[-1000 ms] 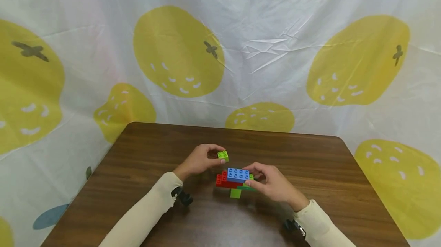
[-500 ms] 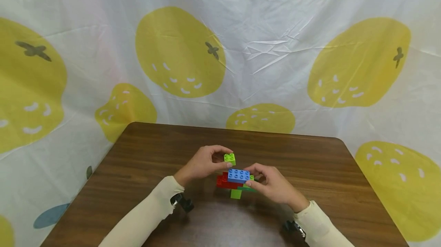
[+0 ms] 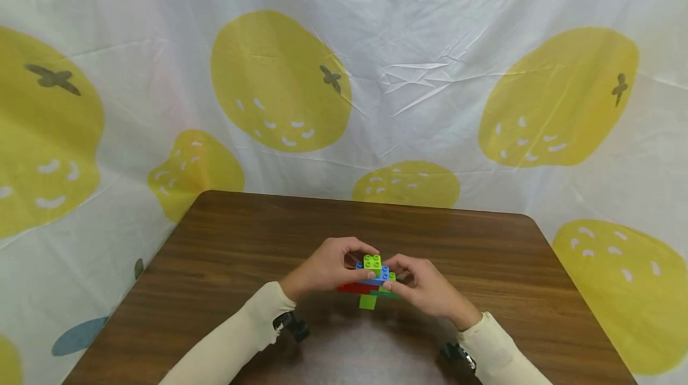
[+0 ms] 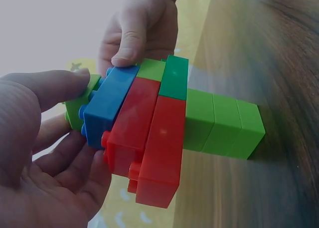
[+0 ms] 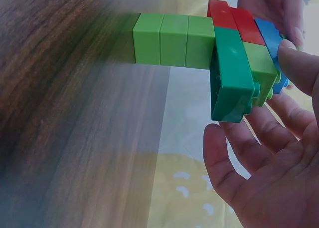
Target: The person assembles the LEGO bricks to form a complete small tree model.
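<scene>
My left hand (image 3: pixel 328 265) pinches a small lime-green toy brick (image 3: pixel 372 264) between thumb and fingers. That brick sits over the studs of a blue brick (image 4: pixel 108 101); whether it is fully pressed down I cannot tell. My right hand (image 3: pixel 424 286) holds the blue brick's right end, its thumb on the near side. Below the blue one, a red brick (image 4: pixel 132 118) and a lime brick (image 5: pixel 260 68) lie side by side. Under these are another red brick (image 4: pixel 164 143) and a dark green brick (image 5: pixel 233 71). A column of lime bricks (image 5: pixel 174 41) carries the whole stack upright.
The stack stands on a brown wooden table (image 3: pixel 258 224) with rounded far corners. Behind it hangs a white cloth (image 3: pixel 408 92) printed with big yellow fruit. Each wrist wears a dark strapped device (image 3: pixel 292 325).
My left hand has moved right and toward me, bringing the small lime-green brick from beyond the stack onto the top of the blue brick. My right hand has stayed in place.
</scene>
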Motion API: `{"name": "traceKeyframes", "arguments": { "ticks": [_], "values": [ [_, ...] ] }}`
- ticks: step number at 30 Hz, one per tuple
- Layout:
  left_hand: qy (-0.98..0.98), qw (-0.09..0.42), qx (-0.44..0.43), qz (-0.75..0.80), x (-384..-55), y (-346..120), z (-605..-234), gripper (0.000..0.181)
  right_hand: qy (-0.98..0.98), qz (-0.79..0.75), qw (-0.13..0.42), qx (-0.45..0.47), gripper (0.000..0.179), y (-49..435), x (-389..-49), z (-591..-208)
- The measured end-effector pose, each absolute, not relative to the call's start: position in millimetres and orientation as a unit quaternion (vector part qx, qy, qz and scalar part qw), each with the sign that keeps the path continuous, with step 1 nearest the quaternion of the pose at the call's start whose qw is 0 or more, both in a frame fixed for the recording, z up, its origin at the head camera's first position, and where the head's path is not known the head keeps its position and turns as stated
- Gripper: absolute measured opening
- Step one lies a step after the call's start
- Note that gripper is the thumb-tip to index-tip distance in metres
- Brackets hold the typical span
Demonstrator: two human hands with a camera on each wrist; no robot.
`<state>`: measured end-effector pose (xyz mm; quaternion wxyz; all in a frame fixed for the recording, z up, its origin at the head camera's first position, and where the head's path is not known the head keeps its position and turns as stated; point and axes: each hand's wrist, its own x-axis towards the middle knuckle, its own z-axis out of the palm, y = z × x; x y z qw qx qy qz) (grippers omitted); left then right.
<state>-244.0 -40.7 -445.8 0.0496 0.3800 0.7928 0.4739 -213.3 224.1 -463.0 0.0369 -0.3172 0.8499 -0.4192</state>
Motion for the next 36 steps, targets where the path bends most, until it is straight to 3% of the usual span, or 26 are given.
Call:
{"name": "traceKeyframes", "arguments": {
  "ticks": [36],
  "values": [
    [0.803, 0.015, 0.392, 0.449, -242.3, -35.2, -454.7, 0.033, 0.853, -0.416, 0.029, -0.313, 0.027, 223.9, -214.9, -467.3]
  ]
}}
